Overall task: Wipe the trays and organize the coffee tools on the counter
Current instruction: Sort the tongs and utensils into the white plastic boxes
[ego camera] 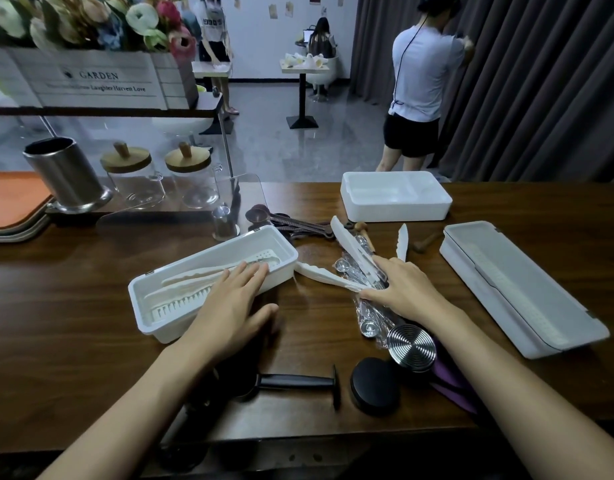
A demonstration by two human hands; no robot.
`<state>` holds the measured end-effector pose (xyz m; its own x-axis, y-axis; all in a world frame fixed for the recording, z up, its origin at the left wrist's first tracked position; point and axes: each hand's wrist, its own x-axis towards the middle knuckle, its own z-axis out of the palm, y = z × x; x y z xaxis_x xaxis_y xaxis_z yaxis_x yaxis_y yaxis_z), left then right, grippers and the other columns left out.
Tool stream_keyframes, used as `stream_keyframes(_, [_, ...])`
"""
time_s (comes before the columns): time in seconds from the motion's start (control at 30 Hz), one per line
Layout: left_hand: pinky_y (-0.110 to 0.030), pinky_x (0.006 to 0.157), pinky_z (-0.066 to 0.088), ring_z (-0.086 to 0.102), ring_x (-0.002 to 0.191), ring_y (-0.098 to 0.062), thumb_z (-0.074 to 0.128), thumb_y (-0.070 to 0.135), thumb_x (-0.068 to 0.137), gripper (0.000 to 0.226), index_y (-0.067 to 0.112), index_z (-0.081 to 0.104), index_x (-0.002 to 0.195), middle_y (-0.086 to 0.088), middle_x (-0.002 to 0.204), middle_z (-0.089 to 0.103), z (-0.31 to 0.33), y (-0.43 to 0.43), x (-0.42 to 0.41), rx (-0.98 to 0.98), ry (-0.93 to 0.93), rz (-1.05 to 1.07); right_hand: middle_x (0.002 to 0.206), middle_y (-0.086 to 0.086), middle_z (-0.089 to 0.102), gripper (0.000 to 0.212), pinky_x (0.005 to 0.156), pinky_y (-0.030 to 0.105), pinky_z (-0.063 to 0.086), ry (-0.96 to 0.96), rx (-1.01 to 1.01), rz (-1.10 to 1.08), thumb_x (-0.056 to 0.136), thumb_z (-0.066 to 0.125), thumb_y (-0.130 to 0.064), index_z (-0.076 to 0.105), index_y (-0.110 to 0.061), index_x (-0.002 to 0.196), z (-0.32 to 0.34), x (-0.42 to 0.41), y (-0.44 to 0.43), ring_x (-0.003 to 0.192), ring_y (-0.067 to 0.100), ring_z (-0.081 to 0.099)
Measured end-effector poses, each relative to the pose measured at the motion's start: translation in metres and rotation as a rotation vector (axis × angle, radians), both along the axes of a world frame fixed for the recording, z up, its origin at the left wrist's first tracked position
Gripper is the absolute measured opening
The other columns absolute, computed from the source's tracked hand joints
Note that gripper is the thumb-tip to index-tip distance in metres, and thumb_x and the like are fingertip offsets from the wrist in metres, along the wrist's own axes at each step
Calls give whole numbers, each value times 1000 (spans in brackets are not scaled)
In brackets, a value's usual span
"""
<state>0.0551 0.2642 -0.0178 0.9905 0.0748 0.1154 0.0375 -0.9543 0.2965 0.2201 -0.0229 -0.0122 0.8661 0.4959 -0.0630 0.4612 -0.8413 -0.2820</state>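
A long white tray (181,271) lies at an angle on the dark wooden counter, with white plastic tongs (194,277) inside. My left hand (234,306) rests flat on its near rim, fingers straight. My right hand (400,289) grips a bundle of white tongs (354,251) and metal spoons (347,266), which fan out from my fingers. More silver spoons (369,322) lie under my wrist. A ribbed steel tamper (412,347) stands beside my right forearm.
A white lidded box (520,289) lies at the right and a squat white tray (395,197) at the back. Brown scoops (284,221) lie behind the long tray. Near the front edge are a black-handled tool (298,382) and a black round puck (374,386). Jars and a steel cup stand far left.
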Motion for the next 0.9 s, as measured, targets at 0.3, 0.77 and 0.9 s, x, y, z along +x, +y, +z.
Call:
stream_keyframes(0.3, [-19, 118, -8, 11, 156, -16, 30, 74, 82, 95, 19, 28, 160, 4, 166, 25, 5, 4, -2, -101, -11, -36, 127, -3, 59, 65, 95, 41, 51, 105, 392, -174, 90, 71, -41, 48, -19, 147, 1, -4, -8, 110, 18, 59])
stream_keyframes(0.77, [-32, 125, 2, 9, 157, -18, 47, 68, 90, 88, 20, 26, 161, -2, 167, 25, 26, 55, -44, -214, -6, 177, 100, -10, 69, 25, 86, 39, 50, 10, 449, 11, 94, 68, -35, 70, -30, 118, 66, 5, 37, 94, 15, 62])
stream_keyframes(0.9, [-34, 125, 7, 10, 156, -19, 54, 72, 87, 92, 24, 27, 160, 3, 167, 25, 26, 84, -71, -228, -47, 280, 102, -11, 70, 20, 83, 36, 54, 112, 288, 278, 95, 65, -40, 68, -38, 115, 83, 1, 88, 91, 12, 64])
